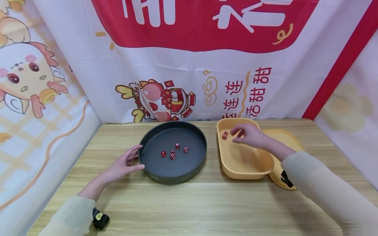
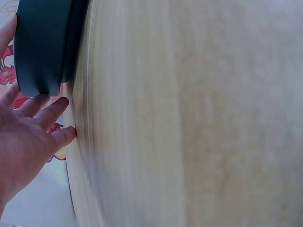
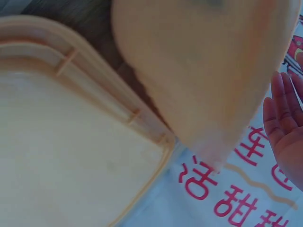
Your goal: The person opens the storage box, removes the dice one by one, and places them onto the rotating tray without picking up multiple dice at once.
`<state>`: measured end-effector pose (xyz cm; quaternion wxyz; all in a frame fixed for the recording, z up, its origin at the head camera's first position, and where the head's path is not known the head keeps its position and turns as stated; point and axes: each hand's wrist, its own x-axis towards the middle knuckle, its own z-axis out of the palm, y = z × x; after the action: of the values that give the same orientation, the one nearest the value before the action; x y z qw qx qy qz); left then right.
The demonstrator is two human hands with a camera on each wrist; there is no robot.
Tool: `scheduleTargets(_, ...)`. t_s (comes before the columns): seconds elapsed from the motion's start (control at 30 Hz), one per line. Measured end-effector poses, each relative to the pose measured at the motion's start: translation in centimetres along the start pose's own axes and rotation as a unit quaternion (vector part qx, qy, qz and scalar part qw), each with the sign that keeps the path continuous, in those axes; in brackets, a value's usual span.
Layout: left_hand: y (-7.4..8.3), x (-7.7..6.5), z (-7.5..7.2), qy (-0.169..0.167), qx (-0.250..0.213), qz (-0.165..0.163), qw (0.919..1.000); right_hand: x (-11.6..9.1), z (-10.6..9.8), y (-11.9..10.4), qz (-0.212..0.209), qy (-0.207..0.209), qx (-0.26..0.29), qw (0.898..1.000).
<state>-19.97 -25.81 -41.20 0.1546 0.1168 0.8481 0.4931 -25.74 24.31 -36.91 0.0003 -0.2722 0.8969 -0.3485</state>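
A dark round pan (image 1: 172, 177) stands on the table with several red dice (image 1: 172, 155) scattered over its bottom. At its left rim is my left hand (image 1: 125, 165), thumb and fingers spread along the wall; the left wrist view shows the same fingers (image 2: 60, 104) against the dark side. My right hand (image 1: 249, 135) hangs over the far part of an orange-yellow container (image 1: 248, 175), fingers loosely bent, with no object showing between them. Just left of its fingertips, small red dice (image 1: 225, 135) sit together inside the container. The right hand (image 3: 289, 127) is partly cut off in its wrist view.
Under the container's right side lies a matching orange-yellow lid (image 1: 283, 141), flat on the wooden table (image 1: 189, 209). A printed cloth (image 1: 183, 62) hangs behind the table, with more cloth along both sides.
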Motion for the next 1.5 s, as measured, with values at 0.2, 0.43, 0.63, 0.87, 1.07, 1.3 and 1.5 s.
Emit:
scheduleTargets(0.2,-0.2,0.0,0.0,0.002,0.000,0.001,1.0000,-0.1,0.7,1.4,0.004,-0.039,0.007,0.999)
scheduleTargets(0.43,-0.2,0.0,0.0,0.002,-0.001,0.000,1.0000,0.6,1.5,1.7,0.012,-0.104,-0.035,0.994)
scheduleTargets(0.63,-0.1,0.2,0.1,0.003,0.003,-0.002,1.0000,1.2,2.5,1.9,0.061,-0.124,-0.038,0.990)
scheduleTargets(0.87,0.0,0.1,0.0,-0.001,0.003,-0.008,1.0000,1.4,3.4,2.3,0.042,-0.105,-0.025,0.993)
scheduleTargets(1.07,0.0,0.1,-0.1,0.001,0.008,-0.009,0.9999,1.7,4.0,2.4,0.028,-0.085,-0.009,0.996)
scheduleTargets(1.3,-0.2,0.2,-0.1,0.003,0.008,-0.005,0.9999,1.9,4.5,3.0,0.021,-0.074,0.001,0.997)
scheduleTargets(1.5,-0.6,0.3,-0.1,0.005,0.001,0.008,1.0000,1.8,4.5,3.0,0.027,-0.069,-0.002,0.997)
